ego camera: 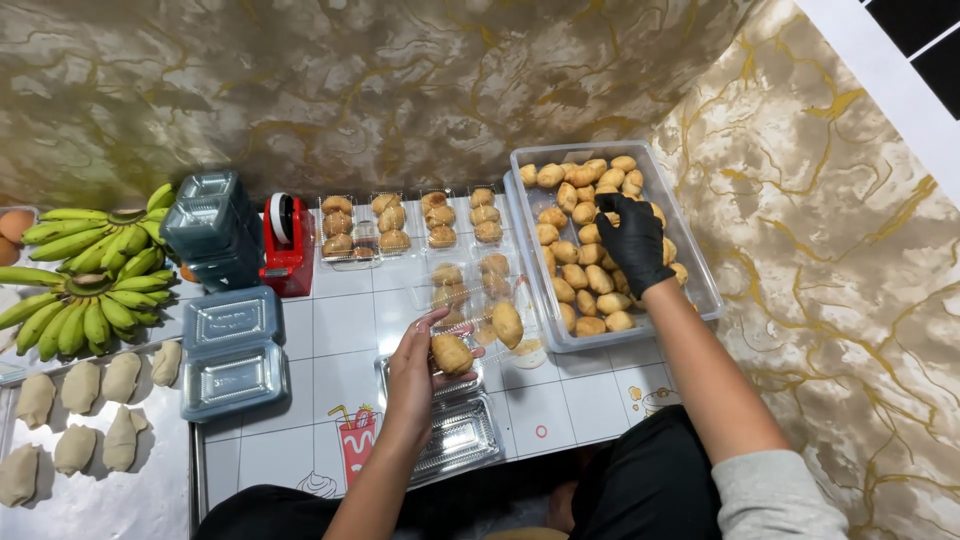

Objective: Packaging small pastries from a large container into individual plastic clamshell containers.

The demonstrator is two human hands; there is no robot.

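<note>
My bare left hand [415,365] holds an open clear plastic clamshell box [478,335] with two golden fried pastries [452,353] in it, low over the small table [345,330]. My right hand [632,240], in a black glove, reaches into a large clear plastic bin [700,270] full of several golden pastries [575,275] and pinches one near the bin's far middle. More empty clamshell boxes [460,435] lie under my left hand.
Filled clamshell packs [392,225] stand in a row at the table's back. A red tape dispenser [287,245], stacked grey boxes [212,225], two lidded boxes [233,350], green bananas [85,270] and raw dough pieces [80,410] on a tray lie left.
</note>
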